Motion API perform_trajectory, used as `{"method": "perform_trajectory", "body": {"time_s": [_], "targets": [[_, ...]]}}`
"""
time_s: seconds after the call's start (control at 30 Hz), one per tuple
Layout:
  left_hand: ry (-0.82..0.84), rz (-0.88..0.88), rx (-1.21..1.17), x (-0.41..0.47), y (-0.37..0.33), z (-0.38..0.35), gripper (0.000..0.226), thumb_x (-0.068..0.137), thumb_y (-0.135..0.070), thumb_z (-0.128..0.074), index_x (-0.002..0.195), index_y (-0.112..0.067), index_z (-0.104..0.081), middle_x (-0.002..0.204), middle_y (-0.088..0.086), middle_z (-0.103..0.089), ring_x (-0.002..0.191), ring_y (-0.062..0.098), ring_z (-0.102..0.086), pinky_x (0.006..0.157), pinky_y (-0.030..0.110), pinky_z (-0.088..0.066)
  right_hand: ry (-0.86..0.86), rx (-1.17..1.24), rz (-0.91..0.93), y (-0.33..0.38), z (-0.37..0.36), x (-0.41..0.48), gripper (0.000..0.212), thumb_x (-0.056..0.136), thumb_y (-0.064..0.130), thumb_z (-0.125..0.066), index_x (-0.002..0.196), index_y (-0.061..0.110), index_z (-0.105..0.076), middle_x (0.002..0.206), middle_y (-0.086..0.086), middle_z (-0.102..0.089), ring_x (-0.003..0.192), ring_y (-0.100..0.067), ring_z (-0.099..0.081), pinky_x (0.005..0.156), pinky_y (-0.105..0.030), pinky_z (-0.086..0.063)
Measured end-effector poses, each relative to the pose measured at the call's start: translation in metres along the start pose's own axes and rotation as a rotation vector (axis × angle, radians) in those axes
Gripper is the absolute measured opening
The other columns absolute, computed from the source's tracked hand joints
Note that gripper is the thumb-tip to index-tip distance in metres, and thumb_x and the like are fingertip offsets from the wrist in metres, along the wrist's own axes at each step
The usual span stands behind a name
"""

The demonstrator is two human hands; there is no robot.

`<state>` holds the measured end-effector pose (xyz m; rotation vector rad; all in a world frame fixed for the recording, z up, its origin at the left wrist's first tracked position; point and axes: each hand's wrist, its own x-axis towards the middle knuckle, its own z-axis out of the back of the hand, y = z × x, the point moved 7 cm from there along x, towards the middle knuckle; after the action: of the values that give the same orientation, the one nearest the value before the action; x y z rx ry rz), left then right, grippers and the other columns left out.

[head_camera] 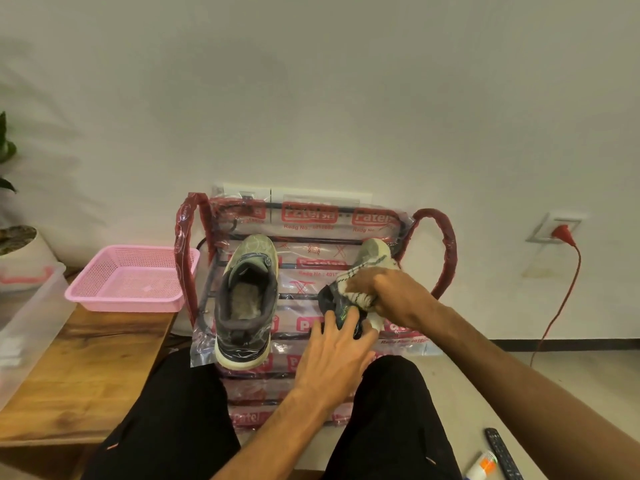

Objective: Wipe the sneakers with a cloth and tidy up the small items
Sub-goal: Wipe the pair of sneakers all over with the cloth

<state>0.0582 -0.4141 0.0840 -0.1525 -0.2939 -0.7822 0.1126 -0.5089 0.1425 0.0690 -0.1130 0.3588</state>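
1. Two sneakers stand on a rack (447, 244) that is wrapped in clear plastic with red print, against the far wall.
2. The left sneaker (246, 299) is grey-green with a pale sole. It stands free on the left side of the rack, its opening up and its heel toward the person.
3. The right sneaker (374, 250) is on the right side of the rack. Only its toe and its dark heel show, because the hands and the cloth cover the middle.
4. The left hand (334, 344) reaches over the near edge of the rack. Its grip is around the heel of the right sneaker, fingers curled on the dark collar.
5. The right hand (393, 292) holds the cloth (360, 295), white with dark stripes, in a closed grip and presses it on the upper of the right sneaker.
6. A pink basket (104, 271) sits on the wooden table (86, 358) at the left, just beside the rack.
7. A black remote (504, 455) lies at the near right, beside the person's right leg. A small tube (482, 465) lies just beside it; it seems white and orange, but the frame edge cuts it.
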Motion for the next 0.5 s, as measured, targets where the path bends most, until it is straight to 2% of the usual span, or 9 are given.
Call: {"method": "perform_trajectory", "body": {"time_s": [0.07,0.13,0.23,0.33,0.4,0.5], "targets": [[-0.021,0.001,-0.009,-0.001,0.001,0.0,0.047,0.084,-0.042,-0.071,0.122,-0.023,-0.05,0.127,0.014,-0.054,0.103,0.04,-0.061,0.081,0.05,-0.055,0.029,0.089,0.053,0.009,-0.002,-0.007,0.041,0.084,0.006,-0.066,0.123,0.019,-0.066,0.129,0.0,-0.063,0.122,-0.016,-0.054,0.101,-0.033,-0.046],[-0.035,-0.023,0.021,-0.001,0.0,-0.002,0.055,0.079,-0.042,-0.076,0.122,-0.02,-0.052,0.124,0.013,-0.056,0.104,0.04,-0.061,0.081,0.05,-0.054,-0.008,0.02,0.053,0.002,0.003,-0.005,0.039,0.085,0.009,-0.068,0.122,0.02,-0.066,0.128,0.0,-0.064,0.122,-0.016,-0.055,0.103,-0.033,-0.045],[-0.02,-0.052,0.069,0.001,-0.004,-0.001,0.066,0.063,-0.039,-0.089,0.116,-0.018,-0.054,0.12,0.012,-0.059,0.101,0.041,-0.063,0.077,0.052,-0.055,-0.006,-0.116,-0.047,-0.012,0.008,0.001,0.04,0.089,0.012,-0.064,0.128,0.02,-0.062,0.134,-0.001,-0.059,0.127,-0.017,-0.051,0.104,-0.031,-0.042],[-0.046,-0.045,0.049,0.001,-0.005,0.001,0.059,0.066,-0.04,-0.087,0.113,-0.02,-0.057,0.119,0.011,-0.06,0.099,0.041,-0.064,0.076,0.052,-0.056,0.023,0.054,-0.014,-0.002,0.004,-0.001,0.04,0.086,0.007,-0.065,0.124,0.02,-0.066,0.128,-0.001,-0.063,0.12,-0.017,-0.056,0.098,-0.032,-0.049],[-0.072,-0.038,0.023,-0.001,-0.003,0.001,0.057,0.069,-0.041,-0.085,0.114,-0.021,-0.055,0.117,0.011,-0.06,0.098,0.04,-0.064,0.075,0.051,-0.056,0.058,0.145,0.053,0.008,-0.001,-0.008,0.041,0.084,0.005,-0.066,0.122,0.02,-0.067,0.127,0.001,-0.064,0.119,-0.014,-0.056,0.1,-0.03,-0.047],[-0.101,-0.064,0.046,-0.001,-0.002,0.0,0.065,0.066,-0.041,-0.087,0.116,-0.018,-0.052,0.118,0.011,-0.058,0.097,0.04,-0.063,0.073,0.05,-0.055,0.005,0.033,0.026,-0.001,0.0,-0.004,0.038,0.085,0.006,-0.067,0.12,0.021,-0.068,0.126,0.001,-0.065,0.12,-0.015,-0.057,0.098,-0.031,-0.049]]}}
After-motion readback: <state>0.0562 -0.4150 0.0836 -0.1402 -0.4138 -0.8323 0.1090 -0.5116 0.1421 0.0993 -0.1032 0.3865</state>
